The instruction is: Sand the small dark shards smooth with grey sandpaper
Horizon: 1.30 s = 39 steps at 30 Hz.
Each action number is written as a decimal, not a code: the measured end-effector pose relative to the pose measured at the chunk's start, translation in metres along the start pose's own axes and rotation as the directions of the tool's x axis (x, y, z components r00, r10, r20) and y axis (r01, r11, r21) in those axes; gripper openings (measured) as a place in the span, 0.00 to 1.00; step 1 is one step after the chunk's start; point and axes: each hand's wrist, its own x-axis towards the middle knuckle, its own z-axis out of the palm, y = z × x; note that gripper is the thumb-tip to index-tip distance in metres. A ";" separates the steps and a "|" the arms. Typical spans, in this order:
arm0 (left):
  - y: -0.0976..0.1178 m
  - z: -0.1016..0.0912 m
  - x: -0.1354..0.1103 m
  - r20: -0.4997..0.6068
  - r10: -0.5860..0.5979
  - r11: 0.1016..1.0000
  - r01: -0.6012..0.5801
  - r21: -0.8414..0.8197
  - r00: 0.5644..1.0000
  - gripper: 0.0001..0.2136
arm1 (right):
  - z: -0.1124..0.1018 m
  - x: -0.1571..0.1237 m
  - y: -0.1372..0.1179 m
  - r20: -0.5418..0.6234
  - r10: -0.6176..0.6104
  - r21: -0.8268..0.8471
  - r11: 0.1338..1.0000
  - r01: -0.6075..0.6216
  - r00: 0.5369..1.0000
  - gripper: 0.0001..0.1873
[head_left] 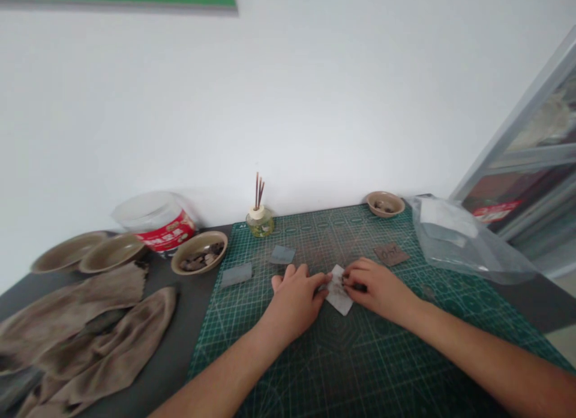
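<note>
A small white sheet (341,299), smudged with dark marks, lies on the green cutting mat (292,370) between my hands. My left hand (294,295) has its thumb and index finger closed at the sheet's left edge, with the other fingers resting on the mat. Over the sheet's right side, my right hand (375,286) is pinched around a small dark piece, mostly hidden by the fingers. Grey rectangular sheets (282,255) lie beyond my left hand. Past my right hand is a brown sheet (391,253) with handwritten marks.
At the left stand a bowl of small brown pieces (200,253), two more bowls (67,253), a red-labelled tub (164,226) and crumpled brown cloths (108,346). A reed diffuser (260,222) is by the wall. A small bowl (385,204) and clear plastic bag (463,238) lie right.
</note>
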 end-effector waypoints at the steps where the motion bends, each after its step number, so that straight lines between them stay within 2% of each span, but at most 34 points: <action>1: 0.000 0.000 0.000 -0.003 -0.002 1.000 0.002 0.003 1.000 0.15 | 0.001 0.001 0.000 -0.012 0.004 -0.003 1.000 -0.004 1.000 0.04; 6: 0.001 0.001 -0.001 -0.016 -0.007 1.000 0.007 -0.013 1.000 0.15 | 0.011 0.001 -0.006 0.013 -0.060 0.056 0.997 0.059 0.998 0.05; 10: 0.000 0.002 0.000 -0.026 0.004 1.000 -0.005 -0.024 1.000 0.15 | 0.008 0.001 -0.003 0.031 -0.087 0.047 0.995 0.086 0.996 0.04; 15: -0.001 0.002 0.000 -0.027 -0.007 1.000 0.007 -0.025 1.000 0.15 | 0.001 0.000 0.003 -0.018 0.001 -0.019 1.000 -0.001 1.000 0.04; 20: -0.001 0.004 0.000 -0.037 -0.004 1.000 0.003 -0.016 0.999 0.14 | 0.005 -0.004 -0.002 0.019 -0.070 -0.016 0.997 0.070 0.997 0.05; 25: -0.002 0.005 0.000 -0.044 -0.011 1.000 0.010 -0.019 0.999 0.14 | 0.003 -0.005 -0.001 -0.053 0.000 -0.054 0.999 -0.003 0.999 0.05; 29: -0.001 0.003 0.000 -0.040 -0.005 1.000 0.004 -0.010 0.999 0.14 | 0.004 -0.005 -0.004 0.015 -0.081 -0.025 0.996 0.082 0.997 0.04; 34: 0.000 0.002 0.000 -0.029 -0.028 1.000 0.028 -0.013 0.999 0.15 | 0.005 -0.004 -0.006 -0.076 0.047 -0.094 0.994 -0.054 0.996 0.06; 39: 0.000 0.002 -0.001 -0.021 -0.023 1.000 0.023 -0.008 1.000 0.15 | 0.008 -0.004 -0.009 0.013 -0.052 -0.036 0.998 0.052 0.999 0.05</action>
